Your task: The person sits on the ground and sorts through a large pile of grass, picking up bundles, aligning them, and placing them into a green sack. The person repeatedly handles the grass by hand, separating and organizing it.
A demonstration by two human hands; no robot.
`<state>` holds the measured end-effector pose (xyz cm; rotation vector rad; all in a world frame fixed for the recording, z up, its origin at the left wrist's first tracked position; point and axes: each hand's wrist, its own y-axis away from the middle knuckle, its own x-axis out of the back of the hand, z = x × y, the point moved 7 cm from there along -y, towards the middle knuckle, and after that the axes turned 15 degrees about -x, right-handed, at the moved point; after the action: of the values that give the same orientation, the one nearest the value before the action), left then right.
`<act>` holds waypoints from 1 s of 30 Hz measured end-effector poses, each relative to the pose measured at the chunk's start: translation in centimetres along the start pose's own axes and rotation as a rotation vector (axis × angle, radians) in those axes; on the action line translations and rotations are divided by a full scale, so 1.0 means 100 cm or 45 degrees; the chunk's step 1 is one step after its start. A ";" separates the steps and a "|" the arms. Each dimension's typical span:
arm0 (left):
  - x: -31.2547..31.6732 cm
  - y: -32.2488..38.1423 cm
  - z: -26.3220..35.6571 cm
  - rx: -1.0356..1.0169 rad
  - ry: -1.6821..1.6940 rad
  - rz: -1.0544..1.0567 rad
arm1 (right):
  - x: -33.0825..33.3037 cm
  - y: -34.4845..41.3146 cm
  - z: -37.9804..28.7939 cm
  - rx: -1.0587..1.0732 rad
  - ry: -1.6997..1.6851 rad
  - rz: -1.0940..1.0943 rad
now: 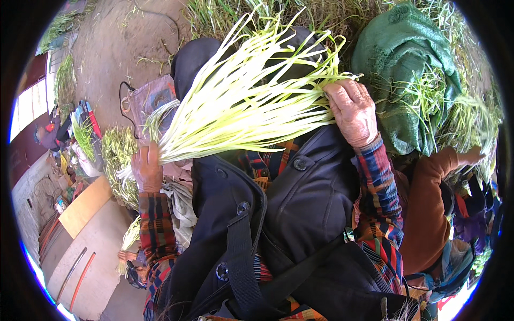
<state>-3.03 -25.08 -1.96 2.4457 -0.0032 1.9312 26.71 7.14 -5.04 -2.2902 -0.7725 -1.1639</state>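
Observation:
A large bunch of pale yellow-green leafy stalks [241,100] is spread like a fan above my lap. My left hand [147,166] is closed around its white base ends, which stick out past my fist. At the fan's other side, my right hand [352,108] pinches the greener leaf tips between thumb and fingers. A smaller strand of the leaves curls beside my left hand. Dark clothing covers my knees under the bunch.
A green woven sack [405,60] with loose green leaves stands at the upper right, beside a co-worker's brown sleeve [427,212]. Heaped leaves [225,16] lie ahead. To the left are a printed bag [150,104], a bundle of stalks [118,160] and other people at work.

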 end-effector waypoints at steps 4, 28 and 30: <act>0.001 -0.010 0.001 -0.059 0.002 -0.026 | -0.009 -0.005 0.027 -0.367 -0.319 0.109; 0.077 -0.070 -0.028 -0.132 -0.229 0.107 | 0.020 -0.046 0.003 -0.298 0.113 -0.003; 0.104 -0.108 -0.031 -0.191 -0.285 0.162 | 0.019 -0.034 -0.001 -0.216 -0.161 -0.096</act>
<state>-3.46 -14.08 8.65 2.5998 -0.3026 1.6200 25.33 10.05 -2.95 -2.5144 -0.8419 -1.1665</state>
